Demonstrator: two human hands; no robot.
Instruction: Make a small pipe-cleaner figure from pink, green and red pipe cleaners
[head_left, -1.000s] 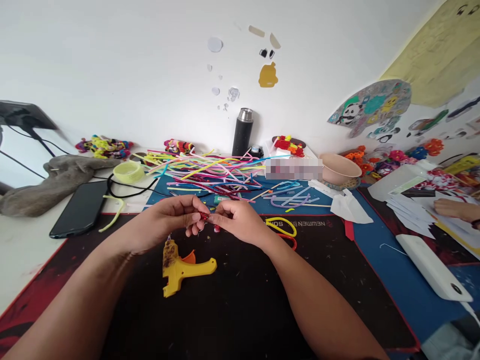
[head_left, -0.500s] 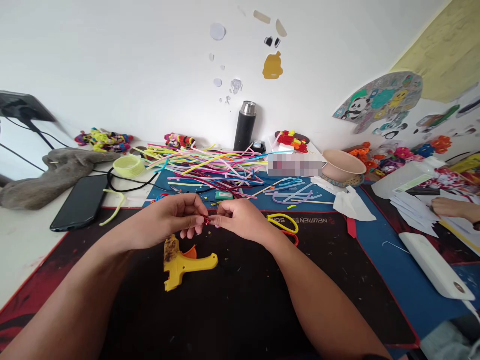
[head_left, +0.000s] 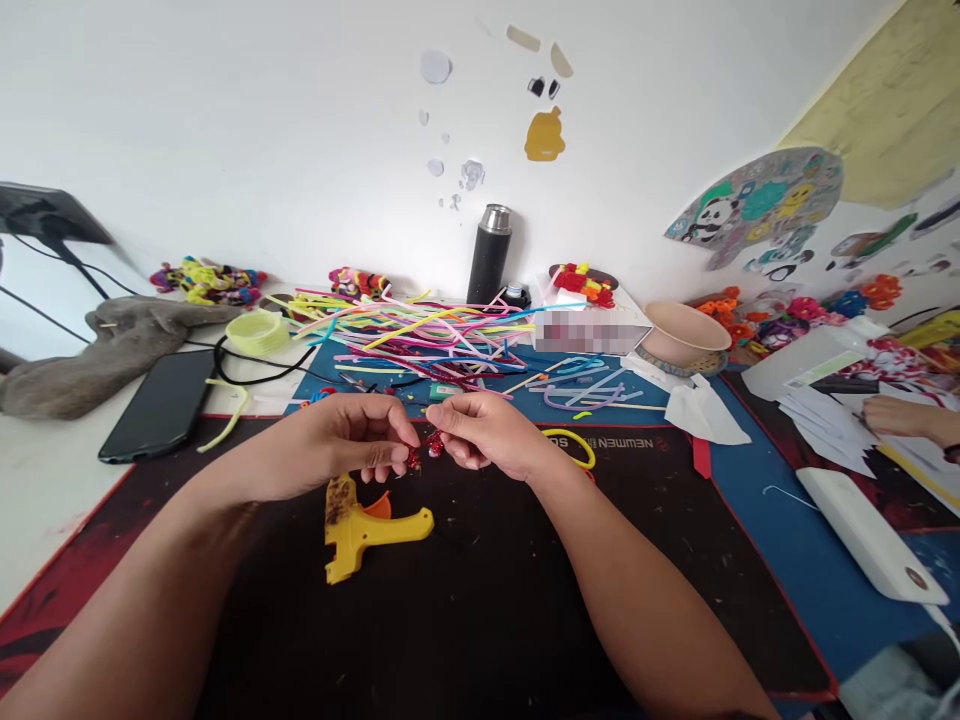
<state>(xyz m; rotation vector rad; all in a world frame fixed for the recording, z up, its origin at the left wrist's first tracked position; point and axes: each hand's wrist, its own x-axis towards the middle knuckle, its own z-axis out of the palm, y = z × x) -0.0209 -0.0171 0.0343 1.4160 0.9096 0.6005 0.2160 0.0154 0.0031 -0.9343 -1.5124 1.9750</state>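
Both hands meet over the black desk mat point(head_left: 480, 580). My left hand point(head_left: 352, 435) pinches a small piece of shiny red pipe cleaner point(head_left: 413, 458) between thumb and fingertips. Beside it my right hand point(head_left: 484, 430) is closed on a red glittery pipe cleaner part point(head_left: 435, 445); whether the two red bits are joined I cannot tell. Below my left hand lies a yellow glue gun point(head_left: 375, 530) with an orange trigger and a stained nozzle end. A yellow pipe cleaner loop point(head_left: 577, 447) lies behind my right wrist.
A heap of colourful pipe cleaners point(head_left: 420, 335) spreads along the back, before a black thermos point(head_left: 489, 255). A phone point(head_left: 157, 405) lies left; a pink bowl point(head_left: 686, 333) and a white device point(head_left: 870, 535) stand right. Another person's hand point(head_left: 907, 418) rests on papers at far right.
My hands have moved slightly apart, and more of the red glittery pipe cleaner shows between them. My right hand has turned, its fingers now curled around the red part. The glue gun stays put.
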